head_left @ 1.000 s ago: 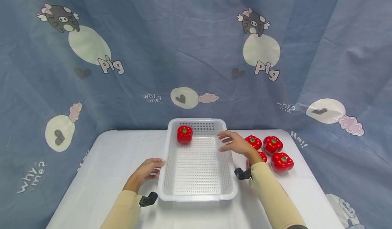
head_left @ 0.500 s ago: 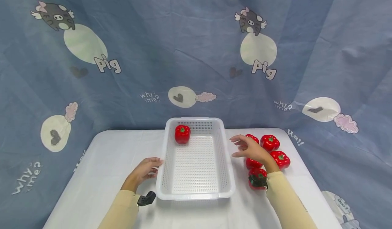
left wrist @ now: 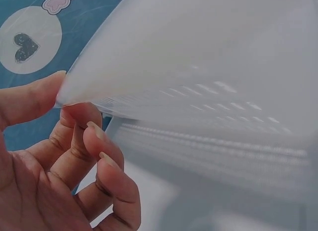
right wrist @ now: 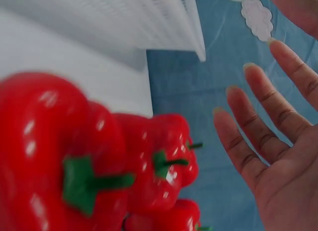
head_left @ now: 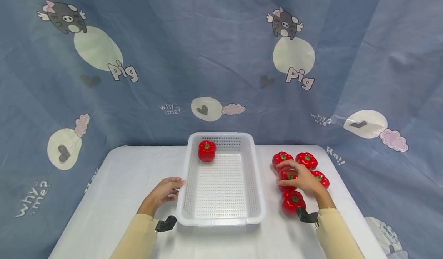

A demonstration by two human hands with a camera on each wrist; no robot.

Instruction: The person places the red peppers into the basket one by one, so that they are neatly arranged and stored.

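Observation:
My left hand [head_left: 165, 191] pinches the left rim of a white perforated plastic basket [head_left: 221, 221]; in the left wrist view the thumb and index finger [left wrist: 82, 112] meet at that rim. One red bell pepper [head_left: 207, 151] with a green stem sits in the basket's far left corner. Over on the right, my right hand [head_left: 308, 178] hovers with spread fingers above a middle red bell pepper [head_left: 286, 183], holding nothing. The right wrist view shows its fingers [right wrist: 268, 97] extended, apart from the bell peppers [right wrist: 144, 156].
More red bell peppers stand around the right hand: a front one [head_left: 293, 202], a back left one [head_left: 282, 159], a back right one [head_left: 306, 160] and one [head_left: 321, 179] partly behind the hand. A blue printed curtain [head_left: 221, 59] hangs behind the white table [head_left: 145, 166].
My right hand has moved right, from over the basket's right rim to above the bell peppers. The left hand has stayed on the left rim.

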